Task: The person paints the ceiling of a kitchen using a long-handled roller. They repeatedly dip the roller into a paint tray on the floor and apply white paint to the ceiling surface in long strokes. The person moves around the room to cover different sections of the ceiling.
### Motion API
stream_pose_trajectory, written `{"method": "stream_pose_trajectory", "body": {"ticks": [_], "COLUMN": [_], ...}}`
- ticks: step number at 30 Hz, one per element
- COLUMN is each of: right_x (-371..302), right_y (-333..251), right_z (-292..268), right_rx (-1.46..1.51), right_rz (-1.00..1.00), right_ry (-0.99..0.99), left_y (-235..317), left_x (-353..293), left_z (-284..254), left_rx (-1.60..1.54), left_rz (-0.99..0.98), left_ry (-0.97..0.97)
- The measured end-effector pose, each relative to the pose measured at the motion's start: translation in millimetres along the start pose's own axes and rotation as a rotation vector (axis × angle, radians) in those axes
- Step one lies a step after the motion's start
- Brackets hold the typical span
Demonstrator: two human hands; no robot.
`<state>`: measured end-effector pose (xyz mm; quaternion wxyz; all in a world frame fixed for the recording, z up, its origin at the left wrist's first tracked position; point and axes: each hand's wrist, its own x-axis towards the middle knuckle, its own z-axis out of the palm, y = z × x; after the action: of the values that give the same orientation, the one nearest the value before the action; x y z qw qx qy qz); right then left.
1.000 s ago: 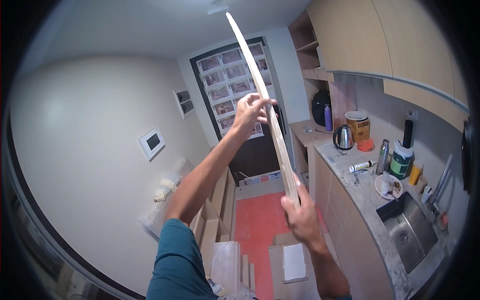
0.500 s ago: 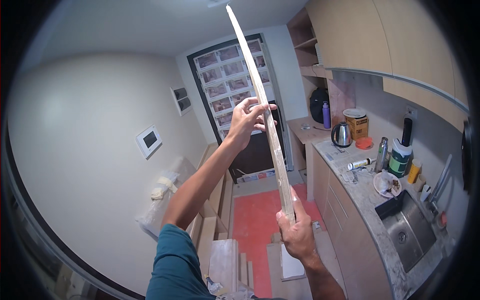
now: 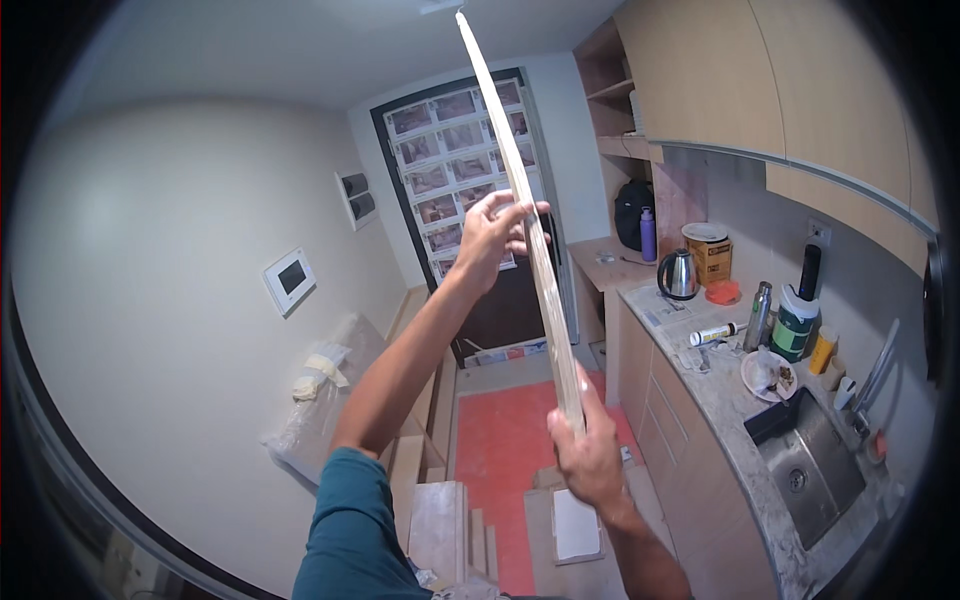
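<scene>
A long pale wooden pole (image 3: 545, 270) slants up in front of me toward the ceiling. Its lower end is wrapped by the fingers of my right hand (image 3: 590, 455), the thumb lying along the wood. Higher up, my left hand (image 3: 490, 240) steadies the pole with the thumb and fingers around its side, some fingertips showing past the far edge. At the top the pole meets a flat whitish piece (image 3: 440, 6) by the ceiling; I cannot make out what it is.
On the right, a counter (image 3: 690, 370) carries a kettle (image 3: 678, 274), a plate (image 3: 768, 374), bottles and a sink (image 3: 810, 470) under wall cabinets (image 3: 700, 70). Wooden boards (image 3: 440, 520) and a white panel (image 3: 577, 525) lie below. Plastic-wrapped item (image 3: 320, 400) leans at the left wall; a door (image 3: 460, 170) stands ahead.
The view has shifted slightly, so the room appears a little further left. Both hands keep their hold on the pole, with hardly any movement.
</scene>
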<state>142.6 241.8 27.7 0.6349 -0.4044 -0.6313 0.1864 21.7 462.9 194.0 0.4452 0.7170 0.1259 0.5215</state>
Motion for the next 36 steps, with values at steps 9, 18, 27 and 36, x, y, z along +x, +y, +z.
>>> {"method": "stream_pose_trajectory", "body": {"ticks": [9, 18, 27, 36], "right_x": [-7.2, -8.1, 11.1, -66.4], "right_y": [33.5, -17.3, -13.5, -13.4], "right_z": [-52.3, -93.4, -103.7, -107.2], "right_rx": [0.052, 0.396, 0.354, 0.389], "right_rz": [0.215, 0.355, 0.338, 0.383], "right_ry": [-0.029, -0.049, -0.104, -0.033], "left_y": [-41.5, -14.2, -10.0, 1.8], "left_x": [17.6, 36.4, 44.8, -17.2], "left_z": [46.0, 91.2, 88.6, 123.3], "left_rx": [-0.048, -0.006, 0.062, 0.008], "left_rz": [0.001, 0.096, 0.099, 0.068], "left_ry": [-0.021, -0.014, 0.057, -0.043]}}
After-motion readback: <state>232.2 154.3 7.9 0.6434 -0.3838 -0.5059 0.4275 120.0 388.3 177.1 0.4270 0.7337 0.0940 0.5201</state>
